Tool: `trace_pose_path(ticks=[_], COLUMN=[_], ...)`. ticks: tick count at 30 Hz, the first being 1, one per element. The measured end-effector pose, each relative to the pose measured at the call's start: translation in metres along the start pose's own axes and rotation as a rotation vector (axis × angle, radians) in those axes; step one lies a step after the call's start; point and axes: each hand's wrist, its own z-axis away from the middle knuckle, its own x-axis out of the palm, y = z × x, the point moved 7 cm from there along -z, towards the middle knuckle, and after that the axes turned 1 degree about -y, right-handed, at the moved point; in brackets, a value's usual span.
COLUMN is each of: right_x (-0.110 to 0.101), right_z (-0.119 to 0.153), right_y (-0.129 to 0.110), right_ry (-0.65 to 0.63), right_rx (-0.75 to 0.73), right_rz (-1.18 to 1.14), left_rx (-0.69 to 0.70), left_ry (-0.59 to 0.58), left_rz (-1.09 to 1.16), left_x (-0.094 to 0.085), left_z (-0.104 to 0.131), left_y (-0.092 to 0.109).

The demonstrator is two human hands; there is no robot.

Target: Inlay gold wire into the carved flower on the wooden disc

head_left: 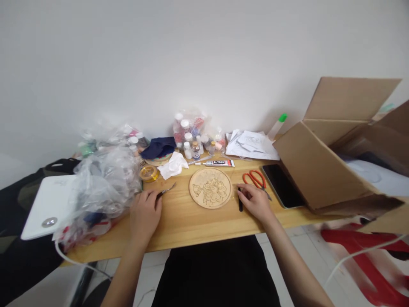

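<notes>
Your round wooden disc (207, 204) lies flat just below mid-frame, between your hands.
At lower left of centre, your left hand (146, 215) rests by the dark handle of a fine-tipped tool (168, 189); whether it grips it, you cannot tell. At lower right of centre, your right hand (254, 201) has its fingers at a slim black tool (240, 202); a firm hold cannot be made out either. Between them the disc looks pale tan, with a narrow rim and brown outlines: a large many-petalled bloom, a smaller bud at its left. Beyond it, at mid-frame, lies the B-7000 tube (223, 163).
</notes>
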Motion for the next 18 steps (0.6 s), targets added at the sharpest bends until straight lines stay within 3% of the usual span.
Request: trace_pose_path(ticks=[2,5,8,11,14,18], right_x=[0.0,0.0,-0.001,-0.002,-0.002,-0.001], right_z=[0.0,0.0,0.0,0.0,0.001,0.002], right_y=[0.001,0.003,0.005,0.008,0.012,0.016], right_ry=[-0.005,-0.007,0.005,0.022,0.027,0.009], right_rx=[0.006,0.017,0.035,0.071,0.117,0.162], right_rz=[0.0,-0.008,-0.024,-0.04,-0.059,-0.096], left_rx=[0.095,0.342,0.532,0.627,0.675,0.667], left_ry=[0.016,-0.093,-0.198,-0.283,-0.355,-0.413], left_rz=[0.033,0.063,0.091,0.097,0.106,0.097], left_x=[-0.004,0.001,0.015,0.037,0.059,0.079], left_z=[-0.015,-0.051,-0.096,-0.131,-0.145,-0.144], left_y=[0.02,0.066,0.111,0.143,0.159,0.158])
